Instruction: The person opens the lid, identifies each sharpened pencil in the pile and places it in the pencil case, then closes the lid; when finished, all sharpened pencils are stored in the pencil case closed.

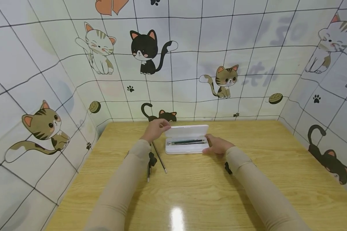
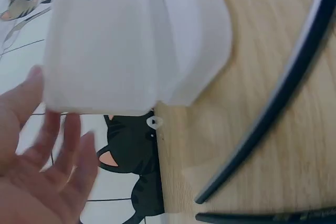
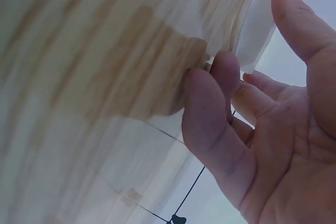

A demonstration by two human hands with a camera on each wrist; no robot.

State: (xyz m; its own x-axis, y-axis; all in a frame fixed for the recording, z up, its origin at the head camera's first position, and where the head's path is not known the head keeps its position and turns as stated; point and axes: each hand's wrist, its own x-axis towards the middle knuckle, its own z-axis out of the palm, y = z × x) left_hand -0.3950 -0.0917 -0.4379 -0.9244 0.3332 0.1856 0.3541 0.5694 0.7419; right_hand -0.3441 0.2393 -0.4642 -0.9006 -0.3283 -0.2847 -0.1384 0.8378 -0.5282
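A white pencil case (image 1: 188,149) lies on the table with its lid (image 1: 188,131) raised at the back. Inside rest several dark pencils (image 1: 188,142), lengthwise. My left hand (image 1: 157,130) pinches the lid's left upper corner; the left wrist view shows thumb and fingers at the edge of the pale lid (image 2: 100,40). At the other end, my right hand (image 1: 218,145) grips the case's right side, thumb near the front corner and fingers behind. In the right wrist view its fingers wrap the white case end (image 3: 258,30).
Two loose dark pencils lie left of the case, one slanting (image 1: 160,158) and another (image 1: 148,173) partly hidden by the left forearm. Behind the wooden table (image 1: 191,189) stands a cat-patterned cloth wall (image 1: 185,64), which also encloses both sides.
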